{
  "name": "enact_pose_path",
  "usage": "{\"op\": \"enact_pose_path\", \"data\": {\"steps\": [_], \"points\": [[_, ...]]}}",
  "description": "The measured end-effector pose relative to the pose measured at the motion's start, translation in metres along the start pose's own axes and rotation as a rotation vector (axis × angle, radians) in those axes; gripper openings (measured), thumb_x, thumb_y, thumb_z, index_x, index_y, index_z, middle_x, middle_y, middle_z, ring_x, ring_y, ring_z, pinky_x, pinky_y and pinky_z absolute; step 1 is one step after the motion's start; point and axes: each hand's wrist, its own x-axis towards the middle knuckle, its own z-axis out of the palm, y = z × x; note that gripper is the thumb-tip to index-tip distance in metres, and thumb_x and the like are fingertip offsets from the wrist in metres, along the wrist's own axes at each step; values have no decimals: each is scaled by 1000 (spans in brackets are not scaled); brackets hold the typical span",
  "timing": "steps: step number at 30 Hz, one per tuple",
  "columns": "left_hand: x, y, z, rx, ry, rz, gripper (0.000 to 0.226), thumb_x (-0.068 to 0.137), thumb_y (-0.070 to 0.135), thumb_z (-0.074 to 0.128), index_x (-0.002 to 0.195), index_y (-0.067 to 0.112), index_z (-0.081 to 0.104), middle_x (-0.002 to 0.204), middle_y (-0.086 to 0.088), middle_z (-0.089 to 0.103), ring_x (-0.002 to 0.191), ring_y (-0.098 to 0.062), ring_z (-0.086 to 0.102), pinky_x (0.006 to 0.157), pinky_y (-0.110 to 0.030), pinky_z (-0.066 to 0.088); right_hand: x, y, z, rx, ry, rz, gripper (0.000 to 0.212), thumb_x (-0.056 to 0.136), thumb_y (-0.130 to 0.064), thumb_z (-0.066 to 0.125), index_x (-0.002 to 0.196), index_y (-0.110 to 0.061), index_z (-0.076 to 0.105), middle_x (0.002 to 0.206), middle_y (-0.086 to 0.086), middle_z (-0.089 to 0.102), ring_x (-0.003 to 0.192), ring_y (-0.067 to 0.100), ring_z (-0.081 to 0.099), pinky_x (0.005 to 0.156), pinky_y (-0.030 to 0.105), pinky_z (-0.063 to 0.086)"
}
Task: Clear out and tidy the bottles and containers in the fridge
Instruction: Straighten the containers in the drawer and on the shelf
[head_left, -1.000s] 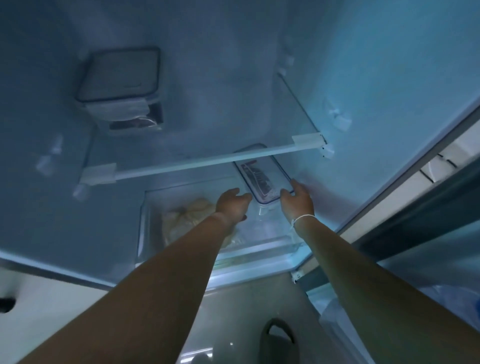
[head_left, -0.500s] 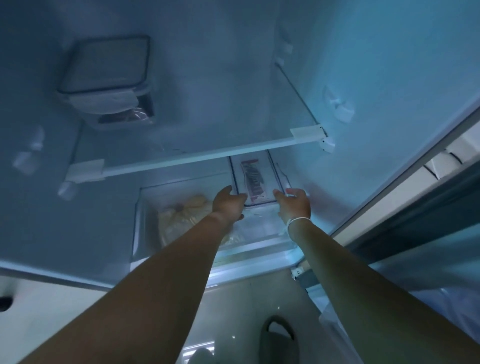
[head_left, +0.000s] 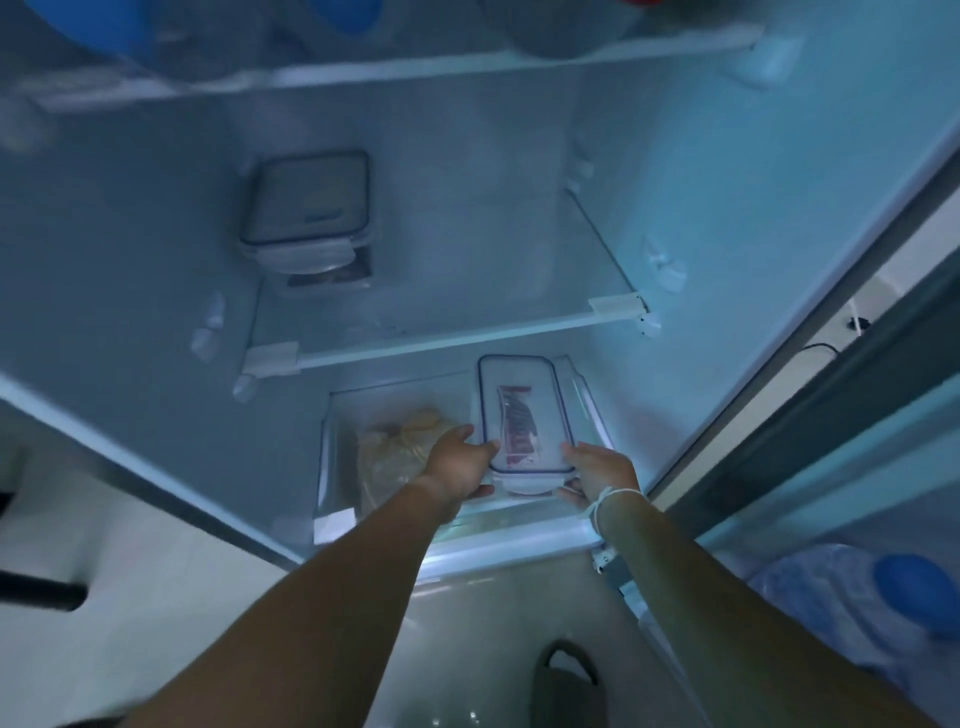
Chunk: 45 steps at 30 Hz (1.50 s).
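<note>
A long clear container (head_left: 522, 415) with a blue-sealed lid and a red packet inside sits over the right side of the bottom drawer (head_left: 332, 457), below the lower glass shelf (head_left: 447, 340). My left hand (head_left: 457, 462) grips its near left corner. My right hand (head_left: 600, 470), a white string at the wrist, grips its near right corner. A square clear container (head_left: 306, 208) with a grey lid stands at the back left of the lower shelf.
A bag of pale yellow food (head_left: 400, 452) lies in the drawer left of the long container. An upper shelf (head_left: 467, 65) carries blurred blue and dark items. A large water bottle with a blue cap (head_left: 914, 587) stands in the door at the right.
The long container has come straight and forward, out from under the lower shelf, with both hands on its near end. The view has tilted up, showing the upper shelf.
</note>
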Motion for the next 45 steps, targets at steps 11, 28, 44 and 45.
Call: {"op": "enact_pose_path", "data": {"steps": [11,28,44,45], "points": [[-97,-2,-41,-7,-36,27,54,94,18,53,144,9,34,149,-17,39,129,-36,48,48,-18,53,-104,-1,-8,-218,-18,-107,7,89,-10,59,92,-4,56,77,12,56,56,18,48,40,22,49],[-193,20,-90,18,-73,179,53,93,18,53,141,2,38,148,-19,41,104,-35,58,42,-17,51,-230,3,5,-180,-5,-336,10,86,-19,61,88,-11,55,97,13,54,92,31,52,96,54,48],[-197,95,-104,201,49,378,55,96,30,46,145,11,33,148,-12,41,121,-35,53,86,-36,52,-227,-51,38,138,-77,-343,33,94,-13,50,126,-3,53,115,16,56,87,29,55,79,48,54],[-193,101,-105,233,69,399,53,96,32,45,144,11,35,147,-12,42,124,-35,52,92,-37,51,-222,-56,40,133,-73,-348,33,94,-14,50,126,-3,53,115,15,55,90,30,55,79,48,54]]}}
